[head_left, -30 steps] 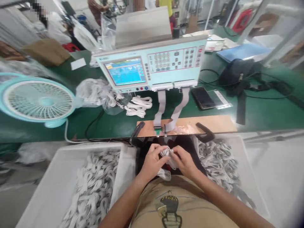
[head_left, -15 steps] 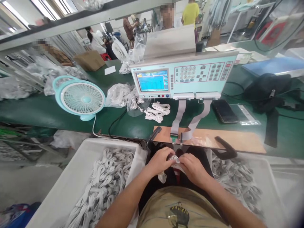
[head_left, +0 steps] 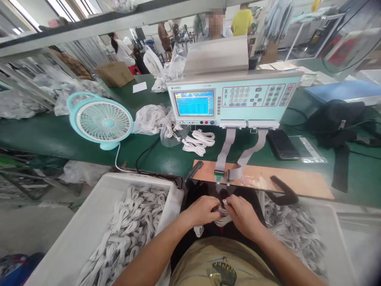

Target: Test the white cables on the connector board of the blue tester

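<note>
Over my lap, a coiled white cable (head_left: pixel 222 219) lies between my two hands. My left hand (head_left: pixel 205 210) is closed on the coil, and a loop of white cable (head_left: pixel 199 231) hangs below that wrist. My right hand (head_left: pixel 239 209) pinches a cable end, whose small connector (head_left: pixel 224 201) sticks up past the fingertips. Just ahead, two small plugs stick out from the board's edge, on a green adapter (head_left: pixel 219 175) and a dark adapter (head_left: pixel 228 176). Grey ribbon cables (head_left: pixel 226 147) run from them to a tester (head_left: pixel 235 99) with a lit screen.
A white bin of coiled cables (head_left: pixel 131 226) stands at my left, another bin (head_left: pixel 297 234) at my right. On the green table are a fan (head_left: pixel 107 122), coiled cables (head_left: pixel 199 142), a phone (head_left: pixel 282 145) and a black bag (head_left: pixel 330 117). Several people are beyond.
My hands have moved slightly apart. The connector in my right hand now points up and away, and more of the coil shows between my hands. The head view has shifted a little.
</note>
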Motion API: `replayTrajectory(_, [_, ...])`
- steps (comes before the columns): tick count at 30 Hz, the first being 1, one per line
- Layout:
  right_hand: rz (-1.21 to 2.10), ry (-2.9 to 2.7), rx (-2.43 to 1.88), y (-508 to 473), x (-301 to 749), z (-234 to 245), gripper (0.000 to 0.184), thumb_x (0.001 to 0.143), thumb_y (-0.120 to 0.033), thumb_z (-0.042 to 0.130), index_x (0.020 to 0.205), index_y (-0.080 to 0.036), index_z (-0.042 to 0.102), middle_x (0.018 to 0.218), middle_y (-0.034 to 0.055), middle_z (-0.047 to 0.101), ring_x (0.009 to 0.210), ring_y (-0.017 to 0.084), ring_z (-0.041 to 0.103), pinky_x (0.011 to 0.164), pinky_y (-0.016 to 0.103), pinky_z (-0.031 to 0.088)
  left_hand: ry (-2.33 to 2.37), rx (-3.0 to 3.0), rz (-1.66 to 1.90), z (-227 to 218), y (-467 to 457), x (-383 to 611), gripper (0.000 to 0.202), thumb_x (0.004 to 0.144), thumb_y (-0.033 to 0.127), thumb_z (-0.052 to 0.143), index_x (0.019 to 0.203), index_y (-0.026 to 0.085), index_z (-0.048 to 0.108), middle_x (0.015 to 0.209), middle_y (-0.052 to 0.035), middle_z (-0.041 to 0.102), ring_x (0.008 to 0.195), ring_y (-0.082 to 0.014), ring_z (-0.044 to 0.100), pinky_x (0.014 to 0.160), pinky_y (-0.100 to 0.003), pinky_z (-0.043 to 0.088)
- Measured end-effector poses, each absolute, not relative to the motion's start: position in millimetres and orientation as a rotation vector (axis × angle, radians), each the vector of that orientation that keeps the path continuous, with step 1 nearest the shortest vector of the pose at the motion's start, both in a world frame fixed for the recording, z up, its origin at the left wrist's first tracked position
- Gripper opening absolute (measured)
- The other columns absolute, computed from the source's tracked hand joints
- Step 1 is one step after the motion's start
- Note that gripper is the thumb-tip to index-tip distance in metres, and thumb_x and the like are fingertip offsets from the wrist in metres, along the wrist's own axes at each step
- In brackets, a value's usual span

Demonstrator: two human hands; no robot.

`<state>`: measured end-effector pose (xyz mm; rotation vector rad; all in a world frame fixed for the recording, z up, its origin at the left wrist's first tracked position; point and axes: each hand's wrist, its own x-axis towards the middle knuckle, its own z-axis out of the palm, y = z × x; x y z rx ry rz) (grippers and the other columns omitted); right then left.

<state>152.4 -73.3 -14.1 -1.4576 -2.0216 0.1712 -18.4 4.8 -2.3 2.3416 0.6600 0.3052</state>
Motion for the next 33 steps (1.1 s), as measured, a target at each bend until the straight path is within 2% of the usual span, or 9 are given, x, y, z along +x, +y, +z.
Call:
replayTrajectory(3, [0.356,-1.927,-1.419,-73.7,154.8,-13.7,0.017,0.093,-0.023,0.034,0.083,-0.019,0.047,0.071,0.0031,0.052,0.063,0.017,0.047,0.059,0.028,0.036,0.666,2.203,0.349,-2.8,3.3,-18.1,0.010,0.075,0.021,0.051,0.074,0.016,0.059,0.067,0.0004,0.057,0.062,-0.0105,0.050,0.061,-0.020,0.037])
replayTrajectory(8, [0.631,-1.574,-1.411,-67.5,154.3,-9.6,0.017,0.090,-0.028,0.041,0.082,-0.019,0.053,0.072,0.0017,0.054,0.063,0.015,0.049,0.060,0.025,0.039,0.743,1.529,0.280,-10.2,4.4,-8.7,0.020,0.077,0.034,0.053,0.082,0.015,0.055,0.055,0.0041,0.052,0.039,-0.0063,0.041,0.040,-0.018,0.030])
replayTrajectory(10, [0.685,-1.449,-1.434,-63.6,153.4,-11.1,0.018,0.089,-0.031,0.044,0.081,-0.018,0.055,0.072,0.0018,0.056,0.065,0.016,0.050,0.061,0.025,0.040,0.760,1.402,0.326,-14.2,4.7,-1.7,0.022,0.075,0.036,0.056,0.080,0.014,0.055,0.052,0.0051,0.050,0.033,-0.0046,0.036,0.037,-0.018,0.026])
replayTrajectory(16, [0.782,-1.207,-1.426,-55.3,151.2,-24.3,0.024,0.084,-0.040,0.050,0.076,-0.018,0.055,0.065,0.0002,0.053,0.059,0.015,0.048,0.057,0.025,0.039,0.838,1.173,0.688,-24.9,3.6,15.4,0.025,0.066,0.034,0.067,0.072,0.011,0.060,0.058,0.0019,0.054,0.049,-0.0061,0.044,0.048,-0.018,0.033])
replayTrajectory(25, [0.849,-1.119,-1.333,-52.7,148.3,-27.3,0.025,0.082,-0.042,0.054,0.074,-0.018,0.055,0.065,-0.0008,0.052,0.059,0.014,0.045,0.057,0.024,0.037,0.837,0.821,0.678,-20.4,4.5,16.4,0.034,0.051,0.033,0.079,0.068,0.010,0.060,0.057,0.0010,0.056,0.049,-0.0072,0.048,0.049,-0.019,0.036])
replayTrajectory(28, [0.880,-1.081,-1.293,-52.9,148.0,-22.5,0.025,0.080,-0.041,0.057,0.071,-0.018,0.054,0.062,-0.0014,0.050,0.057,0.014,0.044,0.056,0.024,0.036,0.843,0.921,0.626,-17.6,6.5,11.6,0.035,0.055,0.036,0.077,0.071,0.010,0.061,0.054,0.0017,0.055,0.043,-0.0057,0.044,0.044,-0.018,0.032])
replayTrajectory(33, [1.079,-0.948,-1.259,-51.4,147.4,-12.6,0.030,0.075,-0.043,0.063,0.065,-0.017,0.054,0.056,-0.0023,0.048,0.052,0.012,0.041,0.052,0.024,0.033,0.797,1.312,0.478,-13.8,12.2,-0.9,0.034,0.073,0.046,0.059,0.069,0.013,0.059,0.044,0.0053,0.044,0.034,-0.0051,0.035,0.036,-0.018,0.024])
